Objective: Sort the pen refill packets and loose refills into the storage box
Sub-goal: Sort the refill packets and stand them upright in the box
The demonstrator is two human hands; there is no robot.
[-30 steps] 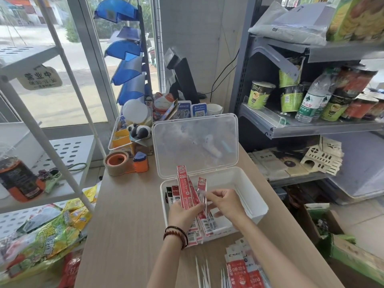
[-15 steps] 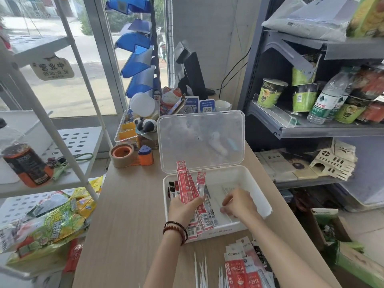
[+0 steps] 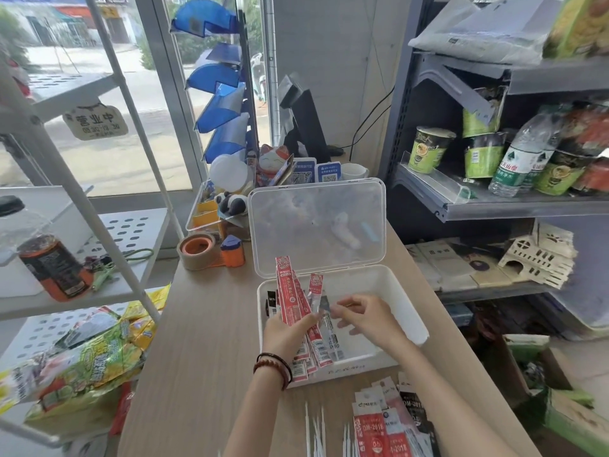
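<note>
A white storage box (image 3: 400, 293) stands open on the wooden counter, its clear lid (image 3: 318, 225) tilted up behind it. My left hand (image 3: 285, 334) grips a bunch of red refill packets (image 3: 291, 301) held upright over the box's left side. Just to the right, my right hand (image 3: 365, 316) hovers over the box with fingers curled, pinching a clear packet edge beside the bunch. More packets (image 3: 385, 420) lie fanned on the counter near me. Loose white refills (image 3: 314, 430) lie beside them.
A tape dispenser (image 3: 204, 249) and a clear organiser tray (image 3: 206, 212) sit behind the box on the left. A white wire rack (image 3: 108, 232) with snack bags stands left of the counter. A grey shelf (image 3: 494, 202) of cups and bottles stands at the right.
My right hand dipped toward the box floor, then came back up to the packets held in my left hand. The left hand kept its bunch in place.
</note>
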